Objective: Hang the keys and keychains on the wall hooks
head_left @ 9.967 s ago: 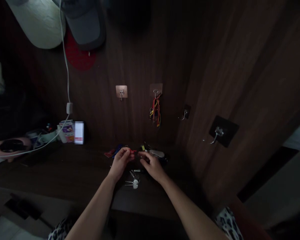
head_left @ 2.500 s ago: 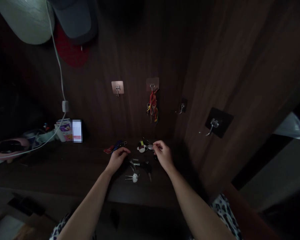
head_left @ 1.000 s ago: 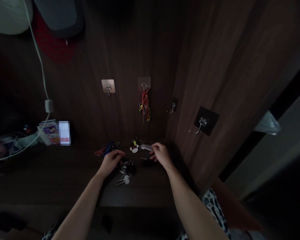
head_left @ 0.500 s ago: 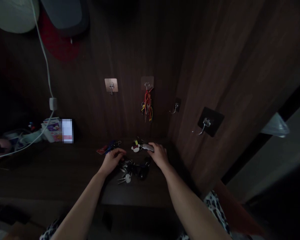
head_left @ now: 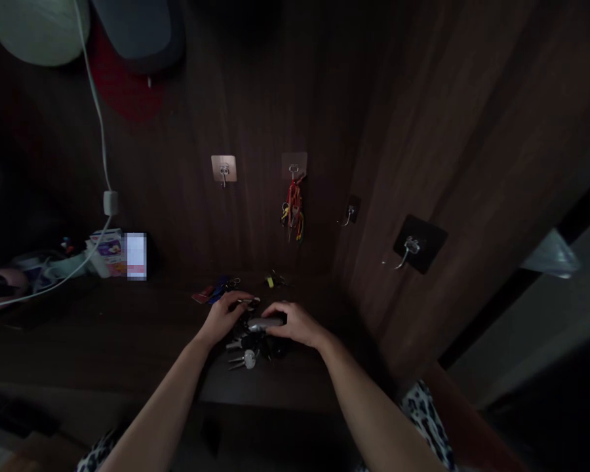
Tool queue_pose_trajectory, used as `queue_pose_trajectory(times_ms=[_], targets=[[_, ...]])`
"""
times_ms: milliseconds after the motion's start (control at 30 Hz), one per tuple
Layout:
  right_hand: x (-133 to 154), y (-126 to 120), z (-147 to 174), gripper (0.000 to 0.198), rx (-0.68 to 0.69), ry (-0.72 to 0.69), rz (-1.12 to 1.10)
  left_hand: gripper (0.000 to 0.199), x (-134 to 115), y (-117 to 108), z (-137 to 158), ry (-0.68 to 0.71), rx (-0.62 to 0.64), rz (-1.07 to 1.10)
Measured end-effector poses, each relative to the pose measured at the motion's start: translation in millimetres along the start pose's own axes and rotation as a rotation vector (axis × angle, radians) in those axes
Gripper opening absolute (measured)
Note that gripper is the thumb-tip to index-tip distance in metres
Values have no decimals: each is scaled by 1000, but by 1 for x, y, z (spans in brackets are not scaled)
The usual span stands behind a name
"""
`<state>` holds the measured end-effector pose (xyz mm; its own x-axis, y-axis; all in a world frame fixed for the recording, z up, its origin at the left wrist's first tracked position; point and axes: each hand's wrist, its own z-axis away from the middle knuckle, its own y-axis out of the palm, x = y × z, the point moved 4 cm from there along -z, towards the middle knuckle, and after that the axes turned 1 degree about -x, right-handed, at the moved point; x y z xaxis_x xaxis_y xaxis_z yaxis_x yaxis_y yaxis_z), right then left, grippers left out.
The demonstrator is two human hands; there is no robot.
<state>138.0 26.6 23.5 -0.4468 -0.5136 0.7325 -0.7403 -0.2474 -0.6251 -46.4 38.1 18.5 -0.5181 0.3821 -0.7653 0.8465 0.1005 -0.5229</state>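
The left hand (head_left: pixel 221 318) curls beside a pale piece (head_left: pixel 255 302), half hidden; whether it grips this, I cannot tell. Dark items (head_left: pixel 276 349) blur into the wood-grained shelf (head_left: pixel 142 341). The right hand (head_left: pixel 297 324) grips a smooth, oblong, silvery fob (head_left: pixel 263 324), one end covered, just beyond round-headed metal keys (head_left: pixel 248 359). The grey cap (head_left: pixel 140 29) is cut off above.

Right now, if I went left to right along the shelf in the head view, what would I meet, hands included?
Pink thing → purple box → lit screen → red tag → left hand → silver piece → right hand.
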Motion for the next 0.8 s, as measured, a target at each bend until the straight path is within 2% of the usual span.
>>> queue_pose_trajectory(times_ms=[100, 200, 267, 333, 467, 600, 733, 800], targets=[[2, 1, -3, 21, -19, -26, 29, 26, -5, 3, 1, 71, 52, -32], [-11, -8, -8, 18, -245, 4, 87, 23, -9, 7, 3, 99, 105, -36], [-26, -17, -11, 19, -437, 94, 162, 24, -11, 8, 3, 82, 102, -36], [-42, -24, -13, 19, -519, 197, 232, 26, -10, 7, 4, 50, 87, -44], [-57, -35, -22, 26, -548, 301, 321, 37, -8, 5, 4, -14, 82, -44], [-58, -38, -34, 34, -509, 361, 426, 41, -6, -1, 3, -67, -4, -25], [-61, -29, -41, 27, -420, 361, 500, 43, -6, -4, 2, -65, -36, -51], [-63, -28, -40, 20, -433, 351, 520, 44, -7, -3, 2, -55, -27, -53]])
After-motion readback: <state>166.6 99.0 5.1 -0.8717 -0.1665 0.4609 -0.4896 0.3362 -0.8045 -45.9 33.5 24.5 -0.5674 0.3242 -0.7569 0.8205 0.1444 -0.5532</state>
